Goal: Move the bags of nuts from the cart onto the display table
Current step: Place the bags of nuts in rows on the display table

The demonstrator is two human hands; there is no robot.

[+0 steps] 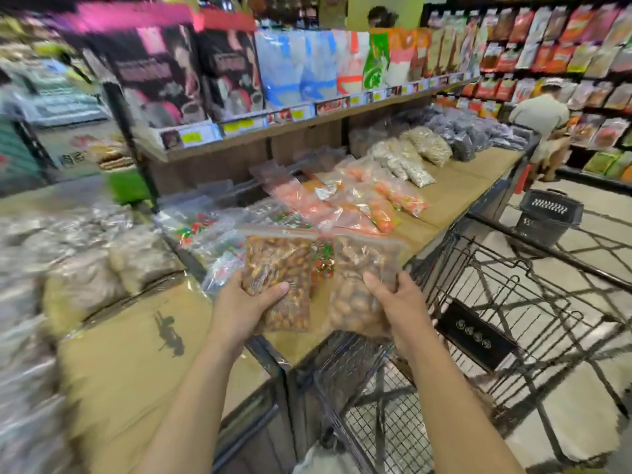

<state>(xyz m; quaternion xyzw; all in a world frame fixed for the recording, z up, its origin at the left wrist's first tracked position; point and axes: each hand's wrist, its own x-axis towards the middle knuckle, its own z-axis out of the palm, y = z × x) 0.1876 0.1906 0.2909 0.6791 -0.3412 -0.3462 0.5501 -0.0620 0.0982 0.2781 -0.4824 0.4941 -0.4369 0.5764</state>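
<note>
The left hand (251, 302) grips a bag of dark nuts (277, 258) that stands at 12 o'clock from it; the right hand (396, 304) grips a paler bag (367, 258) likewise. Both hang over the counter (130, 364) edge, cart (477, 336) at 4 o'clock.

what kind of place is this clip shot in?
Most likely a grocery store aisle: a shelf of packaged goods with yellow price tags, a display table piled with clear bags, and a wire shopping cart.
</note>
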